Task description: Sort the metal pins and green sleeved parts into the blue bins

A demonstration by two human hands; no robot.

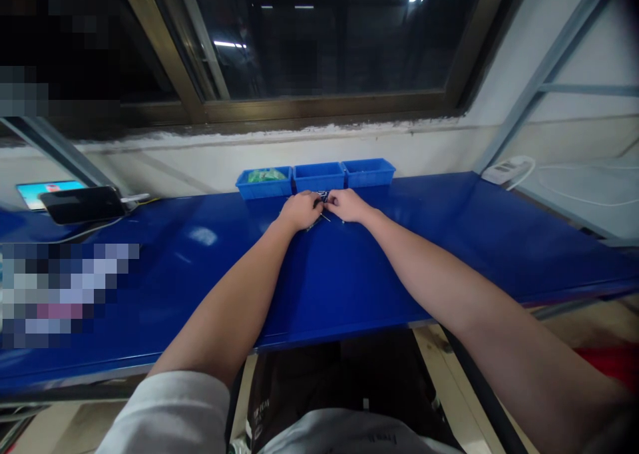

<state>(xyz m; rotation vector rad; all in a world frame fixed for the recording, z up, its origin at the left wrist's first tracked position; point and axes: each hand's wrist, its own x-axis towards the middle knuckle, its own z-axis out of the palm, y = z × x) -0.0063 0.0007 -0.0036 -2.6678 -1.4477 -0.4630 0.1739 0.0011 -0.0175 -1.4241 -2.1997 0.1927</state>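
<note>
My left hand [301,210] and my right hand [348,206] meet low over the blue table, just in front of the bins. Both hands have bent fingers drawn together in a pinch, the fingertips almost touching. Whatever they pinch is too small and too covered to name. Small dark and silvery pieces [323,194] lie just behind the fingertips. A thin, pin-like piece [326,217] pokes out below them.
Three blue bins stand along the wall: the left bin [264,188] holds green-tinted bags, beside the middle bin [319,178] and the right bin [368,173]. A phone [82,204] leans at the left of the table [344,281]. A white power strip [508,170] sits far right.
</note>
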